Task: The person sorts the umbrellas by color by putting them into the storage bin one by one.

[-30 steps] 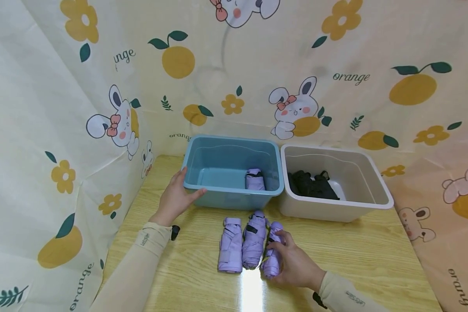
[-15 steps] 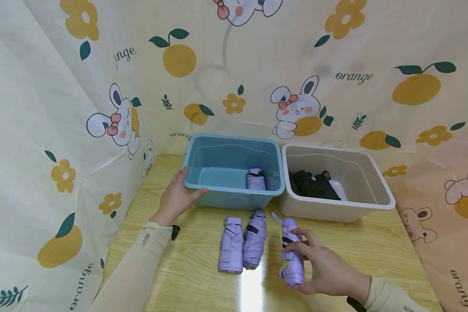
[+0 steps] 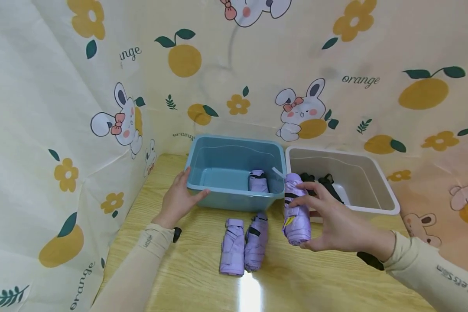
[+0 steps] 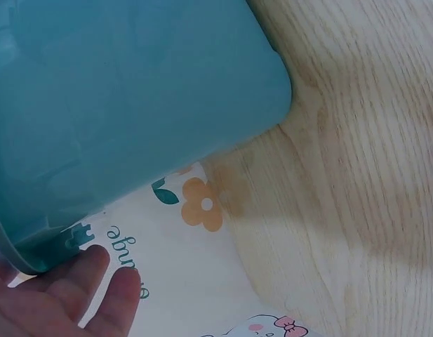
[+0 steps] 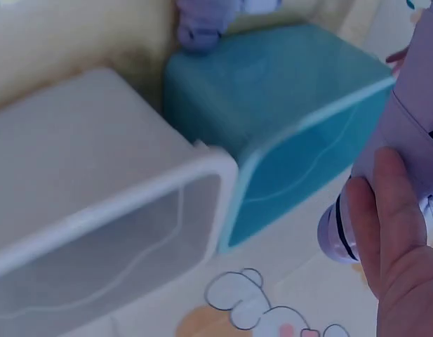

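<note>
My right hand [image 3: 337,219] holds a folded purple umbrella [image 3: 297,219] with a black band and a yellow patch. It is raised in front of the seam between two bins, its strap end pointing away from me. In the right wrist view, my fingers [image 5: 393,210] lie along the umbrella's side. My left hand [image 3: 179,199], thumb and fingers spread, rests against the front left corner of the blue bin [image 3: 234,200]. One purple umbrella [image 3: 258,183] lies inside that bin. Two more folded umbrellas, one left [image 3: 232,249] and one right [image 3: 256,245], lie side by side on the table.
A beige bin [image 3: 374,209] stands right beside the blue one, with black folded items [image 3: 327,186] inside, partly hidden by my right hand. Behind the bins hangs a patterned cloth [image 3: 226,73]. The wooden table [image 3: 187,277] extends in front.
My right hand has taken the rightmost umbrella off the table, moved it right, then raised it and carried it forward towards the bins. My left hand stays at the blue bin's corner.
</note>
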Tool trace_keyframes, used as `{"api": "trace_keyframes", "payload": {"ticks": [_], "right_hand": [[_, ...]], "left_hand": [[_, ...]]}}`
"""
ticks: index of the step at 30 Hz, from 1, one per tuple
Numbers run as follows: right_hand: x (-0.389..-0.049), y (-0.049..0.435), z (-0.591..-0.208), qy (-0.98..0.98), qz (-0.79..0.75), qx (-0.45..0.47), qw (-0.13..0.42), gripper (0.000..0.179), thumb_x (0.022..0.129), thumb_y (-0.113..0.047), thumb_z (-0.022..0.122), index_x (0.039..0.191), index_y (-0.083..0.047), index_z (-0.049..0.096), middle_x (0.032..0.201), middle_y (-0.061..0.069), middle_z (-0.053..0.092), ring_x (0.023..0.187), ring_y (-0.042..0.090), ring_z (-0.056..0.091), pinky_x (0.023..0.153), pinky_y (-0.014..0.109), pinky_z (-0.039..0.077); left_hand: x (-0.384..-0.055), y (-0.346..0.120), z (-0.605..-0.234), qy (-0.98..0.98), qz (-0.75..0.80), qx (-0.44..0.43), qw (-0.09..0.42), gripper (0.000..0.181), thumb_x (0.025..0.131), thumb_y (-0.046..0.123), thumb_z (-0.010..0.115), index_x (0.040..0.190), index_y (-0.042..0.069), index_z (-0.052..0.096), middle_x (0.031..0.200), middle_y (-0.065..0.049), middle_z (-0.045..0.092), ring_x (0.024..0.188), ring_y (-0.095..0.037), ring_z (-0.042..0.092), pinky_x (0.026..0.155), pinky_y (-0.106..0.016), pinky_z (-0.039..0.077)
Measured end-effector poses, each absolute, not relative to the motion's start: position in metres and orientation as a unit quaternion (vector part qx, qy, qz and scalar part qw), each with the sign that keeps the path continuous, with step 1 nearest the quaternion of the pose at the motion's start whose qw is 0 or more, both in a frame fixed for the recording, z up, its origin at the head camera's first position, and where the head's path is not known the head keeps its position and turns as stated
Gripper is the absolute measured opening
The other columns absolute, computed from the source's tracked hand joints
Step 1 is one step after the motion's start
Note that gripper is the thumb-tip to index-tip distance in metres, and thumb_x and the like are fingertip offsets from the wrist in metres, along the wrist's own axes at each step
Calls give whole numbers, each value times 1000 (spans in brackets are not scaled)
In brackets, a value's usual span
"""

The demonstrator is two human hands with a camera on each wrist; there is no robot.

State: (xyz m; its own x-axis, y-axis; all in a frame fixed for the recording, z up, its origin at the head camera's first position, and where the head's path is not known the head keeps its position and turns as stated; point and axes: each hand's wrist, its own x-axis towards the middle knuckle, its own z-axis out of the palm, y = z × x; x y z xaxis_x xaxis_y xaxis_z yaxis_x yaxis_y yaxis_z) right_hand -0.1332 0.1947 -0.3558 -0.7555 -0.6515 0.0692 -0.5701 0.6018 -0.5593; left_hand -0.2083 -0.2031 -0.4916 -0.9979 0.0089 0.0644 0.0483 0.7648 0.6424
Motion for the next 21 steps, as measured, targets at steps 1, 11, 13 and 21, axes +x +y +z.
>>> {"api": "trace_keyframes", "payload": {"ticks": [1, 11, 13, 21], "right_hand": [[-141, 191, -354, 890, -287, -348, 72, 77, 60, -18, 98, 126, -21, 58, 151, 13, 23, 117, 29, 54, 86, 32, 54], [-209, 153, -347, 896, -255, -346, 108, 75, 63, -25, 96, 127, -21, 57, 151, 12, 23, 107, 24, 58, 87, 34, 54], [-225, 145, -346, 896, -258, -341, 122, 75, 64, -26, 96, 128, -18, 58, 150, 14, 23, 109, 26, 58, 89, 37, 54], [-281, 115, -356, 912, -210, -318, 153, 75, 66, -35, 94, 130, -17, 59, 150, 15, 24, 107, 30, 56, 87, 41, 54]], "left_hand": [[-208, -203, -492, -939, -341, -15, 31, 108, 82, 67, 68, 160, 10, 20, 157, -24, 29, 128, -47, 48, 91, -62, 46], [-210, -202, -498, -941, -334, -32, 51, 109, 82, 71, 66, 159, 9, 23, 154, -25, 33, 114, -46, 59, 80, -57, 52], [-210, -203, -498, -940, -335, -29, 55, 108, 82, 71, 66, 159, 9, 23, 154, -25, 34, 112, -46, 60, 80, -57, 52], [-210, -205, -500, -944, -324, -26, 64, 107, 82, 70, 67, 159, 10, 23, 153, -25, 36, 98, -43, 65, 72, -52, 54]]}}
